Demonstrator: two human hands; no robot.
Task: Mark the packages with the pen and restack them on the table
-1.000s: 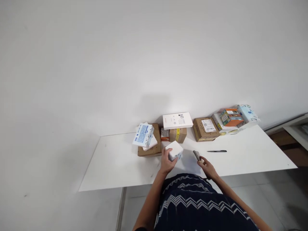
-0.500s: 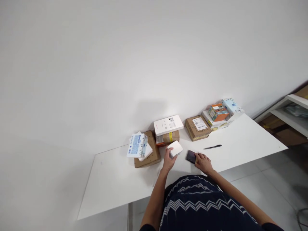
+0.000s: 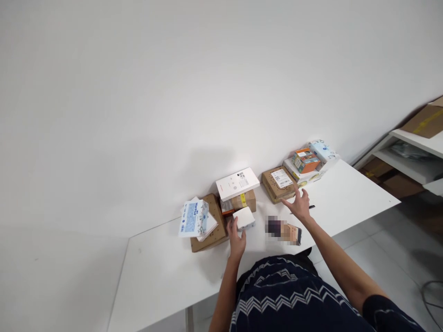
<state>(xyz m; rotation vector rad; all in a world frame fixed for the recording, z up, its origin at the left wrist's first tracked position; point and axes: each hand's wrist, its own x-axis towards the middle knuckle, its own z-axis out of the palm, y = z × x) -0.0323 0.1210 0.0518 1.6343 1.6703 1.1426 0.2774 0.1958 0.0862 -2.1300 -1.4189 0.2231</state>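
My left hand (image 3: 237, 240) is at the near left corner of a small white box (image 3: 244, 216), its fingers apart and touching the box's edge. The box rests on the table in front of a taped brown parcel (image 3: 247, 201). My right hand (image 3: 300, 205) hovers with fingers spread, holding nothing, just in front of a brown carton (image 3: 277, 193) with a white label. Partly hidden under that hand lies a black pen (image 3: 312, 206). A phone (image 3: 293, 233) with a lit screen lies on the table between my hands; part of it is pixelated.
On the white table (image 3: 152, 276), a flat white box (image 3: 237, 183) tops the taped parcel. To its left, a blue-and-white pack (image 3: 194, 219) lies on another brown carton (image 3: 216, 226). An orange box (image 3: 306, 161) is stacked at right. Shelves (image 3: 411, 161) stand far right.
My left hand has lowered the white box onto the table and loosened its fingers. My right hand has left the phone, moving up and right; the phone has shifted and its screen is lit.
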